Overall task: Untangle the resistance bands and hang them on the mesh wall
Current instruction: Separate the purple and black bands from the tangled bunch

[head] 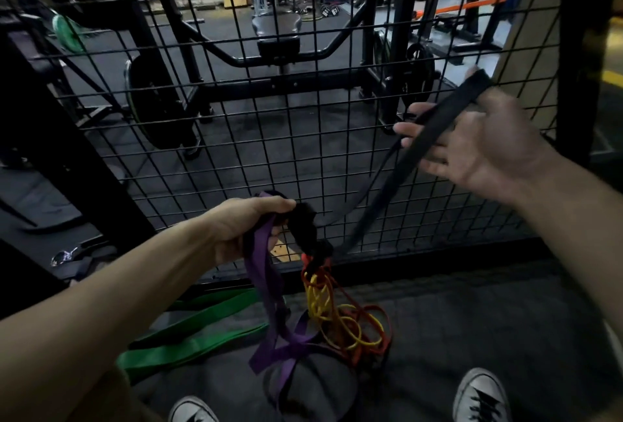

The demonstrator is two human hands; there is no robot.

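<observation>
Both hands are up in front of me. My left hand (pixel 249 222) is curled tight round the top of the tangle, gripping the purple band (pixel 266 290) together with a dark knotted lump (pixel 305 224) where several bands cross. My right hand (pixel 485 145) is spread, fingers nearly straight, with the black band (pixel 435 138) lying across the palm and draped over it; I cannot tell whether the thumb is pinching it.

Nearest to me, my two grey shoes (pixel 480 396) stand on the dark floor. Just beyond them the purple band trails down flat and twisted, and the thin red and yellow bands (pixel 340 317) hang from the knot and pile in loose, interwoven loops. A wide green band (pixel 188 330) lies by itself to the left, apart from the bundle.

From the knot the black band runs up and right, taut, to my right hand, close in front of the mesh wall (pixel 236 138). Past the wire I see benches and weight plates.

I judge the task as early: no band hangs on the mesh in view. The black one looks partly drawn out, but the knot holds, and purple, red and yellow are yet to separate.
</observation>
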